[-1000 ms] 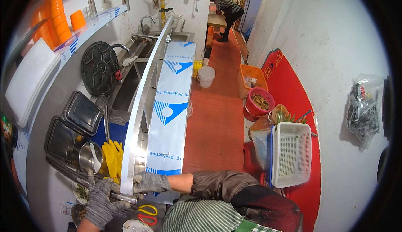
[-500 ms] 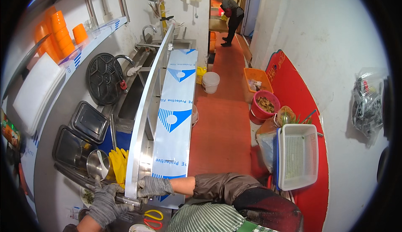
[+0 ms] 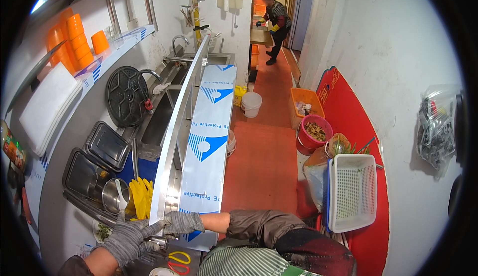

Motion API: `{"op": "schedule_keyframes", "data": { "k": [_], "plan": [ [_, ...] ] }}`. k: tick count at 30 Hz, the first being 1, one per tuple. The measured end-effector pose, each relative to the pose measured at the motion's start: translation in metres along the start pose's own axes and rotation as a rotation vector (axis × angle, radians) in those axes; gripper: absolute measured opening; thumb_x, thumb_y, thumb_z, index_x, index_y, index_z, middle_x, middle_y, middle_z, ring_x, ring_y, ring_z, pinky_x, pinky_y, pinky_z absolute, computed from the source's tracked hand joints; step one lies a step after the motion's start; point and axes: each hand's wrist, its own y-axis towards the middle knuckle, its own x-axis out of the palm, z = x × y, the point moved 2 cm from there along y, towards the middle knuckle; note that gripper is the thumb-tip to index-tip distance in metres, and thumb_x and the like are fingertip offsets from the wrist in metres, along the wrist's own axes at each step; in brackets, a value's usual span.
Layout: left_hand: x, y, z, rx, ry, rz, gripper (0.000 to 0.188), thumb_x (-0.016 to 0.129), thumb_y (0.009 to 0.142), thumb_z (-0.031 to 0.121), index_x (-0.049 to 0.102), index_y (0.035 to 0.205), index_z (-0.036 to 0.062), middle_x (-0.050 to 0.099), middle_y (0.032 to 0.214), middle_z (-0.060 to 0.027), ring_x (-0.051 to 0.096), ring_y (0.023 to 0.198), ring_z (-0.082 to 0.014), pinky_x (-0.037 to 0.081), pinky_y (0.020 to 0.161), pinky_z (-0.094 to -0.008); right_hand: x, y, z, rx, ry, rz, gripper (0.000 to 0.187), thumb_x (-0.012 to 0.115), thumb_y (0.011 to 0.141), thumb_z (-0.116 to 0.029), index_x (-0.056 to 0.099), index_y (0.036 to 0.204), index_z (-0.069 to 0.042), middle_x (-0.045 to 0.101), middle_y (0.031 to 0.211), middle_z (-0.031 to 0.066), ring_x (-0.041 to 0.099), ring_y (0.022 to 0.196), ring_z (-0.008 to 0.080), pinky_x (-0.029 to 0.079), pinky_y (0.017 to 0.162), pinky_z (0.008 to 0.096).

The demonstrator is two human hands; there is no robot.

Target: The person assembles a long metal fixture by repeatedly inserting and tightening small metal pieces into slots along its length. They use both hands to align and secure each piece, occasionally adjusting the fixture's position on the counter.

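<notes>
A long steel shelf, tipped on its side, runs away from me; blue-and-white protective film covers its face. My right hand, in a grey knitted glove, is closed around the shelf's near end. Beside it my gloved left hand is wrapped over a round steel tube at the shelf's near corner. The left fingertips come close to the shelf's rim, and the tube is mostly hidden under that hand. Scissors with red and yellow handles lie just below the tube.
Yellow rubber gloves, a steel pot and dark trays stand left of the shelf, before a sink. Baskets, a pink bucket and an orange bin line the right. A person stands in the far doorway.
My left fingers have shifted closer to the shelf's near corner, and my left forearm shows more. The far person has straightened from a bend. My view has tilted slightly.
</notes>
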Motion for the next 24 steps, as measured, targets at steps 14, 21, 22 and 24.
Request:
{"op": "schedule_keyframes", "data": {
  "k": [14,21,22,24],
  "plan": [
    [0.001,0.001,0.004,0.029,-0.009,0.013,0.070,0.053,0.083,0.055,0.030,0.144,0.0286,0.049,0.136,-0.0053,0.041,0.129,-0.0237,0.011,0.106,-0.0630,0.018,-0.008,-0.002,-0.056,0.141,0.029,0.029,0.050,0.095,-0.019,0.052,0.121,-0.006,0.058,0.089,-0.0004,0.050,0.067,0.0079,0.044,0.057,0.0218],
    [0.000,0.003,0.000,0.027,-0.038,-0.018,0.069,0.056,0.082,0.052,0.033,0.143,0.0278,0.048,0.136,-0.0051,0.041,0.130,-0.0228,0.011,0.106,-0.0623,0.027,-0.011,-0.006,-0.022,0.416,0.096,0.030,0.050,0.094,-0.017,0.052,0.122,-0.007,0.060,0.091,0.0001,0.054,0.068,0.0075,0.045,0.056,0.0207],
    [0.000,0.002,0.000,0.020,-0.035,-0.022,0.069,0.056,0.082,0.051,0.033,0.143,0.0277,0.048,0.136,-0.0049,0.041,0.129,-0.0229,0.012,0.106,-0.0622,0.028,-0.012,-0.006,-0.026,0.377,0.132,0.029,0.050,0.094,-0.015,0.052,0.121,-0.006,0.060,0.092,0.0003,0.055,0.069,0.0074,0.046,0.056,0.0209],
    [0.000,0.002,0.001,0.007,-0.032,-0.027,0.068,0.057,0.082,0.050,0.034,0.142,0.0274,0.049,0.136,-0.0047,0.041,0.129,-0.0229,0.012,0.106,-0.0620,0.028,-0.014,-0.005,-0.025,0.321,0.210,0.028,0.050,0.094,-0.013,0.053,0.121,-0.005,0.060,0.093,0.0008,0.056,0.072,0.0073,0.048,0.057,0.0215]
  ]
}}
